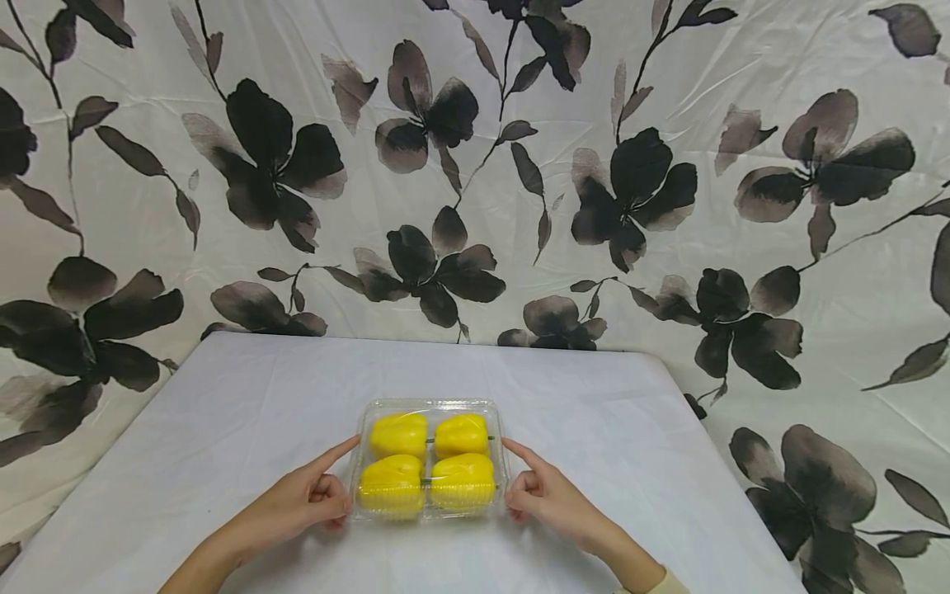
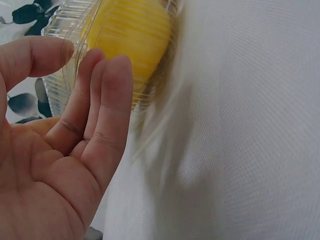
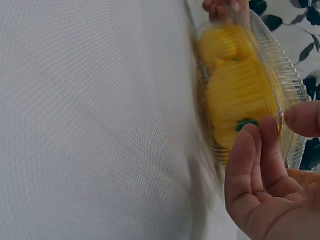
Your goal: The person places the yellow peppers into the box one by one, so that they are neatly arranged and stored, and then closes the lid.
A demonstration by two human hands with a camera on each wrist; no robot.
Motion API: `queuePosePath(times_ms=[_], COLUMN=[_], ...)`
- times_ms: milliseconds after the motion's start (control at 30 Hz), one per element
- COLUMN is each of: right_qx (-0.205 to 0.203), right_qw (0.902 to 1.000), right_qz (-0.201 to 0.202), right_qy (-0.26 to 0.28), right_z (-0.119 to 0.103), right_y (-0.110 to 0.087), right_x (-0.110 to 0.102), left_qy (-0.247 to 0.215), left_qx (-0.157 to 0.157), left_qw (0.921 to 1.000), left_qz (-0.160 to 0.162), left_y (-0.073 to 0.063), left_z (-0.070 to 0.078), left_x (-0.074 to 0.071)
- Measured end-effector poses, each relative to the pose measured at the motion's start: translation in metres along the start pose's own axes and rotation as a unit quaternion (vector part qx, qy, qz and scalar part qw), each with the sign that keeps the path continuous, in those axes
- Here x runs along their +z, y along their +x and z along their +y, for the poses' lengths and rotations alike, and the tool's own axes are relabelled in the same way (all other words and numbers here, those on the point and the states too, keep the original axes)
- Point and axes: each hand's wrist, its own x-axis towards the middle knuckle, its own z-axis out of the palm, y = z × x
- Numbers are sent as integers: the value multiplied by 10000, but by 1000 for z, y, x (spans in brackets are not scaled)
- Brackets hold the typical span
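Observation:
A clear plastic clamshell container (image 1: 428, 518) sits near the middle of the white table, its lid down. Inside it are several yellow bell peppers (image 1: 401, 435) in two rows, and a green stem (image 3: 246, 124) shows in the right wrist view. My left hand (image 1: 297, 505) pinches the rim on the left side between thumb and fingers, its index finger stretched along the edge. On the opposite side, my right hand (image 1: 562, 502) pinches the rim the same way, with the thumb (image 3: 300, 119) on the outer lip.
White cloth covers the table (image 1: 252, 396), which spreads out behind the container and to both sides. Beyond its far edge hangs a pale curtain (image 1: 519, 206) printed with dark flowers. A light sleeve (image 1: 668, 582) shows at my right wrist.

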Motion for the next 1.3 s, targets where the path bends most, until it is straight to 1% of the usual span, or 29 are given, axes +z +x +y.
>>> queuePosePath(times_ms=[367,533,733,833,1100,1300], right_qx=[3,-31,-24,6,-16,-70], right_qw=[10000,10000,9996,9992,9993,9994], right_qz=[-21,-26,-97,-145,-185,-203], right_qy=[28,39,268,360,326,260], right_z=[2,3,2,1,1,1], right_y=[0,1,1,1,1,0], right_x=[0,2,4,5,6,8], left_qy=[97,-44,-264,-332,-351,-360], left_qx=[10,87,276,309,322,431], left_qw=[9999,9997,9984,9978,9973,9965], left_qz=[-91,-220,-412,-488,-558,-624], left_y=[1,2,1,1,1,1], left_z=[-3,-3,-3,-3,-1,-2], left_x=[-1,-1,-2,-3,-4,-4])
